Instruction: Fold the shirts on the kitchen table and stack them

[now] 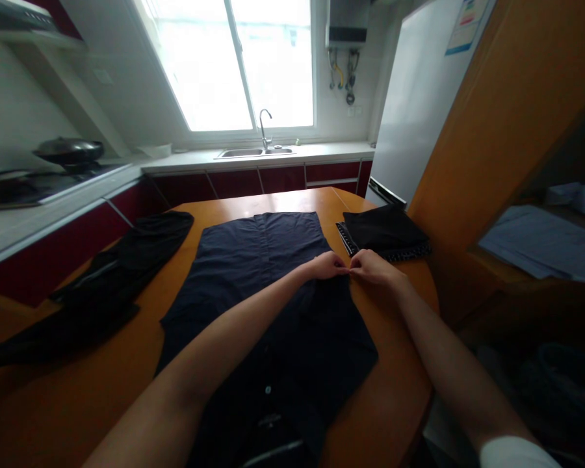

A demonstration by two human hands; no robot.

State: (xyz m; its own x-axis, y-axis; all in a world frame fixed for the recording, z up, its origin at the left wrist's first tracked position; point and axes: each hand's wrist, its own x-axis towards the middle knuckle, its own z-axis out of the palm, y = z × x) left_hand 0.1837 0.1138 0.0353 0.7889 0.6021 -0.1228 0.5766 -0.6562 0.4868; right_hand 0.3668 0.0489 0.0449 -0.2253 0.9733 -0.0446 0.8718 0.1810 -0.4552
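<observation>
A dark navy shirt (244, 250) lies spread on the wooden table, its collar and a button toward me. Reaching across the cloth, my left hand (327, 265) is closed in a pinch at the shirt's right edge. My right hand (372, 266) meets it there, thumb and fingers pinched on the same edge, with the fingertips of both hands nearly touching. Just beyond my right hand sits a folded stack of dark clothes (387, 231), black on top with patterned cloth below.
The orange-brown table (385, 325) has a rounded right edge. A black garment (127, 260) lies loosely at its left. Beyond are a counter with a sink (244, 153), a stove with a lidded pan (71, 151), and a white fridge (419, 84). Papers (541, 240) rest on a shelf at right.
</observation>
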